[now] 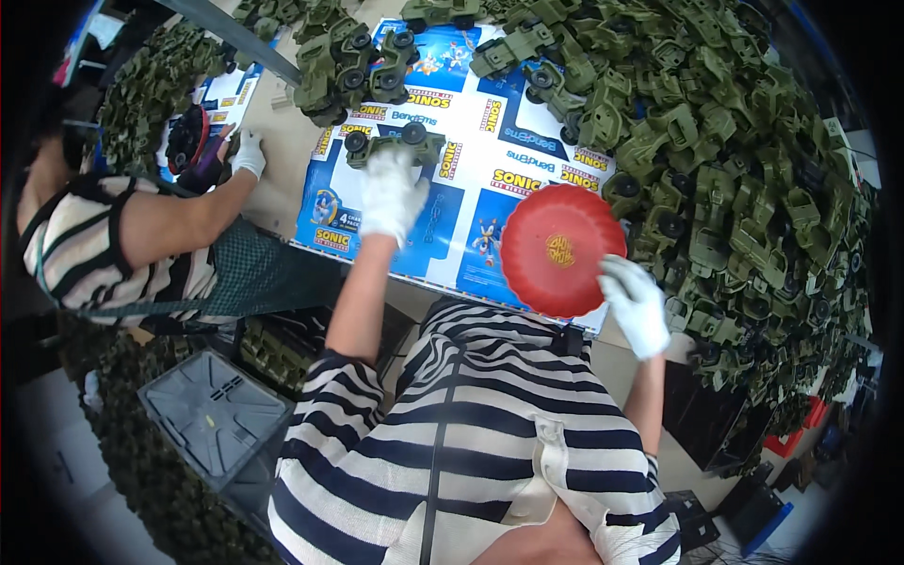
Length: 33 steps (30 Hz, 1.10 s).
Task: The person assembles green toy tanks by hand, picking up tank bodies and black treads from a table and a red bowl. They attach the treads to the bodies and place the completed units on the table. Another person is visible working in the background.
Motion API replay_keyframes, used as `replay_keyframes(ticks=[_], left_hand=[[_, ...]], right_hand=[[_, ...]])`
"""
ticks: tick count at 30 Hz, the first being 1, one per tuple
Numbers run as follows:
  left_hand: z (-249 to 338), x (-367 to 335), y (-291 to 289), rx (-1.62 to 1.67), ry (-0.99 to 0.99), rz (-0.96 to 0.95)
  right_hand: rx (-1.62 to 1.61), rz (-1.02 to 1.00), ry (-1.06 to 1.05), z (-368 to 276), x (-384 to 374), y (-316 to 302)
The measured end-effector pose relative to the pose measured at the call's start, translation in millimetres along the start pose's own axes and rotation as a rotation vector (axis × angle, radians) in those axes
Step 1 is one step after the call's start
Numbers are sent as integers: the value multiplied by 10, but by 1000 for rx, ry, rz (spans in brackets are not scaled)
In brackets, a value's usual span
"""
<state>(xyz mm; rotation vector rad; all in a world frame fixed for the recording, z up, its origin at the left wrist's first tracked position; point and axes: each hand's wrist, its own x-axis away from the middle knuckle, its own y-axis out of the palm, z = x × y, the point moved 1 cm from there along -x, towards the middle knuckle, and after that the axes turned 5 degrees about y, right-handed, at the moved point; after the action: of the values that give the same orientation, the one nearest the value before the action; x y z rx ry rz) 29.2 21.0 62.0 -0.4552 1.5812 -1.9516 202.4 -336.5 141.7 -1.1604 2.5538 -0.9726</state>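
Observation:
My left hand (392, 196), in a white glove, reaches over a green toy vehicle (431, 143) with dark wheels. Its fingers are smeared by motion at the vehicle's near side, so their grip is unclear. My right hand (637, 309), also gloved in white, is at the right rim of a round red bowl (556, 226) with a fluted edge and a yellow mark in its middle. The fingers of that hand curl over the rim, with part of them hidden. Beneath the bowl and the vehicle lie blue and white printed sheets (377, 259).
A big heap of green toy vehicles (744, 179) covers the table's right side. More vehicles (344, 66) stand at the back. On the left a co-worker's gloved hand (250, 153) rests at the table beside another red bowl (203, 132). A grey crate (215, 405) sits lower left.

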Motion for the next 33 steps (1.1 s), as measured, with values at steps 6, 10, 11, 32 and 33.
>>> replay_keyframes(ticks=[6, 10, 11, 32, 33], left_hand=[[-991, -747, 332, -377, 162, -345], [-824, -907, 178, 158, 42, -569], [-921, -923, 292, 463, 19, -671], [302, -580, -504, 851, 161, -216], [435, -318, -522, 837, -29, -445]], right_hand=[[237, -239, -217, -225, -656, 993], [251, -199, -256, -483, -861, 1270], [191, -190, -203, -480, -831, 1303], [-882, 213, 991, 698, 784, 1035], [-940, 73, 1031, 710, 897, 923]])
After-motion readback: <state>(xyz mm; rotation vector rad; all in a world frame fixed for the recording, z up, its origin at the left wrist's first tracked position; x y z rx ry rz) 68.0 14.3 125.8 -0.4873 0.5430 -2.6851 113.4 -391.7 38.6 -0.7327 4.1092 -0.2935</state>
